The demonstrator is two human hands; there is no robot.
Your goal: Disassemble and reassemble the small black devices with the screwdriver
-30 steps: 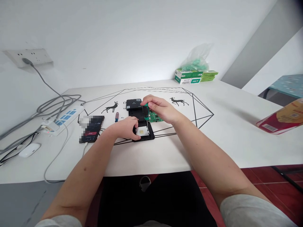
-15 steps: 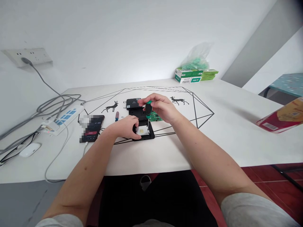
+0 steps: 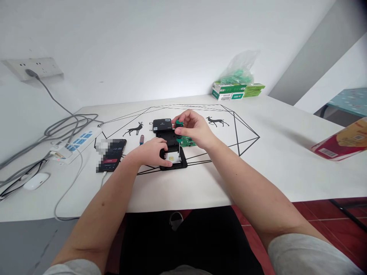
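Note:
Upright in my right hand (image 3: 192, 130) is a green-and-black screwdriver (image 3: 179, 131), its shaft pointing down at the right side of an open black device casing (image 3: 183, 164). A white plate with a small gold square (image 3: 171, 158) lies inside that casing. With thumb and fingers closed on its left edge, my left hand (image 3: 155, 152) grips the casing against the table. Behind it lie a flat black cover (image 3: 164, 137) and a black box-shaped device (image 3: 161, 125). A green circuit board (image 3: 187, 141) sits partly behind my right hand.
On the left are a second screwdriver (image 3: 142, 140), a phone (image 3: 113, 154) on a cable, a power strip (image 3: 80, 144) with coiled cords and a white mouse-like object (image 3: 36, 181). Green-and-white boxes (image 3: 228, 91) stand at the back; a red-yellow package (image 3: 341, 141) is at right.
The fingers of my right hand have shifted around the screwdriver handle, uncovering more of the black device behind. My left hand and the casing stay almost where they were.

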